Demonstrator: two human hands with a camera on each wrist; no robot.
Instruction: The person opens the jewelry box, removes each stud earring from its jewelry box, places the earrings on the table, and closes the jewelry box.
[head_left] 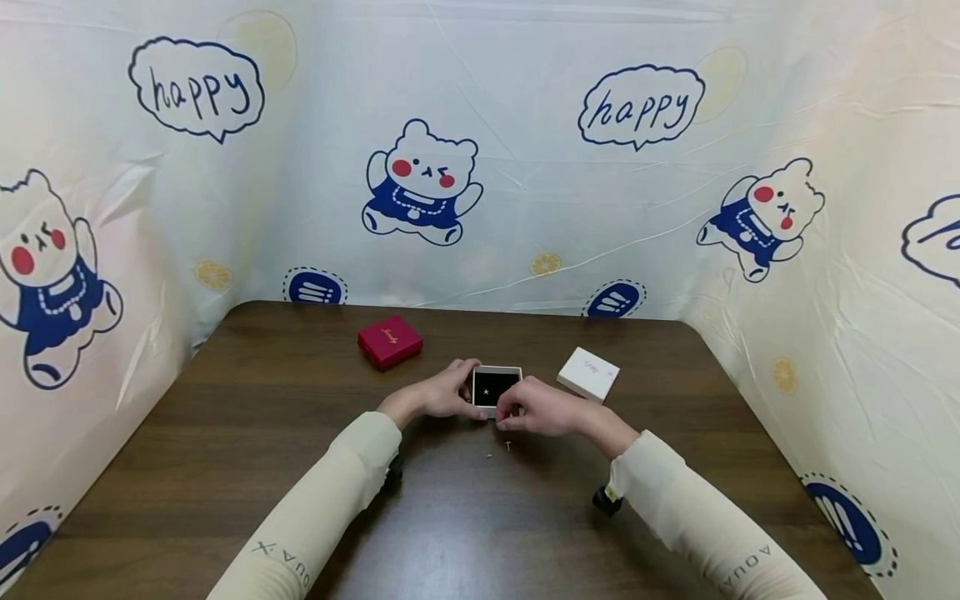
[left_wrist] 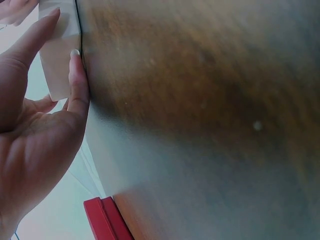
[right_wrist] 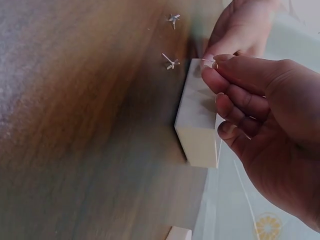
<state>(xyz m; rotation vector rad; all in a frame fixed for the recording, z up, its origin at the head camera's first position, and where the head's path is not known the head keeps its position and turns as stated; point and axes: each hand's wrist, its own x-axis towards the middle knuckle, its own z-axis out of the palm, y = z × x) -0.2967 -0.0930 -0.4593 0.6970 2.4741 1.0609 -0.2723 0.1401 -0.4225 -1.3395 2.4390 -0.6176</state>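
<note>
A small open box point(head_left: 497, 387) with a black inside sits in the middle of the tabletop point(head_left: 225, 433), and a tiny star-shaped piece lies inside it. The left hand point(head_left: 444, 393) holds the box at its left side; in the left wrist view its fingers point(left_wrist: 77, 85) are straight and lie flat against the box wall, so this grip is spread, not curled. The right hand point(head_left: 534, 407) is at the near right corner of the box, with its fingers bent. Its thumb and first finger pinch a very small clear piece point(right_wrist: 209, 61) just above the box edge. Two small studs point(right_wrist: 170, 62) lie on the wood near the box. A red box point(head_left: 389, 341) is further back on the left, and a white box point(head_left: 588, 373) is on the right.
</note>
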